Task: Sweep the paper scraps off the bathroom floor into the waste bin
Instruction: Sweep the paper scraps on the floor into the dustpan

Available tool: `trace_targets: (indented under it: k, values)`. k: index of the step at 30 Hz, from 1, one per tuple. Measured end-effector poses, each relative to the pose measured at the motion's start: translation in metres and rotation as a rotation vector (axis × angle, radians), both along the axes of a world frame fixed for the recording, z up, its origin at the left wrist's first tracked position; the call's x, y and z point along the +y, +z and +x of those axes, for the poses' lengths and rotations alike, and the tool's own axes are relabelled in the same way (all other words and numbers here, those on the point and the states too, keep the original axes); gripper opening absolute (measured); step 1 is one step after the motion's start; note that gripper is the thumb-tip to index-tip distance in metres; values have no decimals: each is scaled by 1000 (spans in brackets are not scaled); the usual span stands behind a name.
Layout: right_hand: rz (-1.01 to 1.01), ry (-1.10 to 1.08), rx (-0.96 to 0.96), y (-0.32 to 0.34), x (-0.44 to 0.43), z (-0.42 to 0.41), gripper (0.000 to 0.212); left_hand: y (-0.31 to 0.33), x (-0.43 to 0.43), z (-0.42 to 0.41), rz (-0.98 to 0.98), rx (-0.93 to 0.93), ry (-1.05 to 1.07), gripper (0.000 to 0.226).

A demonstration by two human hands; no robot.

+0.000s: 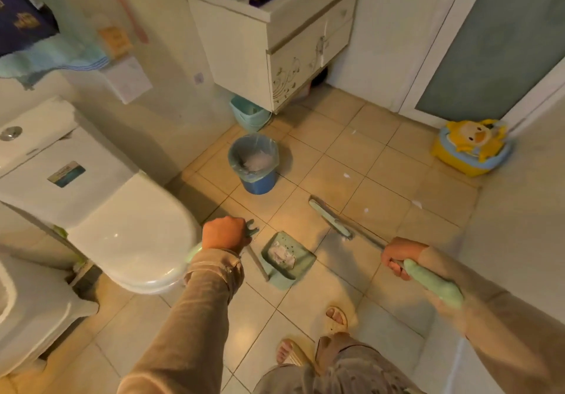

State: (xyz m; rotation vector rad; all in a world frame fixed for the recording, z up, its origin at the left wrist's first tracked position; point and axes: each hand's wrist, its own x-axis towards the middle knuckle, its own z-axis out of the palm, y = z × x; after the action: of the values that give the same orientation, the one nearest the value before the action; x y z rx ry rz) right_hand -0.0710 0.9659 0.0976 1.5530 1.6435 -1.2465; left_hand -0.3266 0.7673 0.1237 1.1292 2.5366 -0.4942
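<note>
My left hand grips the top of the handle of a pale green dustpan, which rests on the tiles with a heap of white paper scraps in its tray. My right hand is closed on the green grip of a broom; its flat head lies on the floor just right of the pan. Loose paper scraps lie further right, one mid-floor, another near the wall. The blue waste bin, lined with a clear bag holding paper, stands beyond the dustpan.
A white toilet fills the left. A wall-hung white cabinet sits at the back with a teal basket under it. A yellow child's potty stands by the frosted door at right. My sandalled feet are below.
</note>
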Motion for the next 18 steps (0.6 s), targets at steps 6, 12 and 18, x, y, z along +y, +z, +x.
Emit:
trace_targets:
  k: [6, 12, 18]
  values:
    - [43, 113, -102, 5, 32, 12, 47, -2, 59, 19, -2, -23, -139, 34]
    - [91, 163, -166, -9, 54, 15, 41, -4, 105, 30, -17, 1, -220, 34]
    - [-57, 256, -256, -21, 40, 17, 37, -7, 127, 32, -20, -25, -245, 36]
